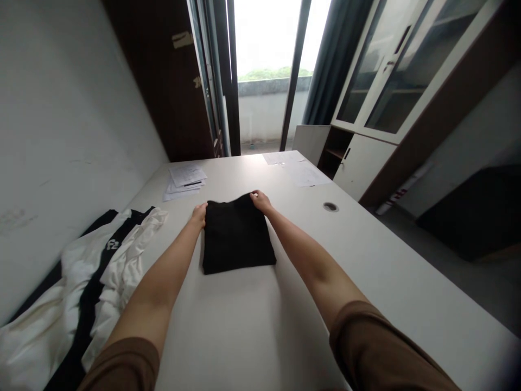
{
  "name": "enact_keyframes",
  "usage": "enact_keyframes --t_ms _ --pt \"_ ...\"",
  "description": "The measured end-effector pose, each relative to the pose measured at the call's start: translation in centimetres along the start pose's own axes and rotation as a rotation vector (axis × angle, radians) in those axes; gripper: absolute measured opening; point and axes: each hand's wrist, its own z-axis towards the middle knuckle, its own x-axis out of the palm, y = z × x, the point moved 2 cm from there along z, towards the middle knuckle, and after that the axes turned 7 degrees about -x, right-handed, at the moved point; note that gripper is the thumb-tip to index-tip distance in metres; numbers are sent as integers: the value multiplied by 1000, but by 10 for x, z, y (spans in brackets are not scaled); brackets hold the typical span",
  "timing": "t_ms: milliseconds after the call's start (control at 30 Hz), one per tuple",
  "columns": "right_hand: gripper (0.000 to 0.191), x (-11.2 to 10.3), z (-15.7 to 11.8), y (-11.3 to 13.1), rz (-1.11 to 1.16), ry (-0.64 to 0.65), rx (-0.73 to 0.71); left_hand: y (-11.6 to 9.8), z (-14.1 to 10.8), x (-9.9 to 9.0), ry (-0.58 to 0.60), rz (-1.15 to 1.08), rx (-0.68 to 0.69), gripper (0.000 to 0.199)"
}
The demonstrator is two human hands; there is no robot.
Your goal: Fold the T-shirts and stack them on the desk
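Observation:
A black garment, folded into a rough square, lies on the white table in front of me. Its exact kind does not show. My left hand grips its far left corner, fingers closed on the cloth. At the far right corner, my right hand pinches the edge between thumb and fingers. The far edge sags slightly between both hands and looks a little raised, while the near edge rests on the tabletop.
White and black clothes lie heaped along the wall at left. Papers with a dark pen sit at the far left, and more papers at the far right. A round cable hole pierces the table. Beyond stands a cabinet with one lower door open.

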Motion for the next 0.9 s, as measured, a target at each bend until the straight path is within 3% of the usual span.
enact_keyframes --t_ms 167,333,433,500,567,633,733,900 --pt "46 13 -15 -27 -221 -59 -130 17 -7 -15 -169 175 63 54" --pt "44 21 -32 -18 -275 -174 -322 10 -15 -22 -214 346 153 31" --pt "35 30 -43 -1 -295 -60 -523 2 -22 -18 -278 466 229 19" --pt "34 40 -51 2 -367 82 -626 1 -31 -10 -347 671 374 19" --pt "39 48 -57 -5 -497 168 -619 9 -43 5 -318 954 553 25" --pt "49 54 -60 -19 -615 194 -515 25 -54 19 -157 1218 651 33" --pt "55 58 -60 -36 -690 213 -386 52 -59 28 11 1488 598 48" --pt "57 55 -61 -37 -703 240 -370 65 -49 21 -59 1588 484 64"
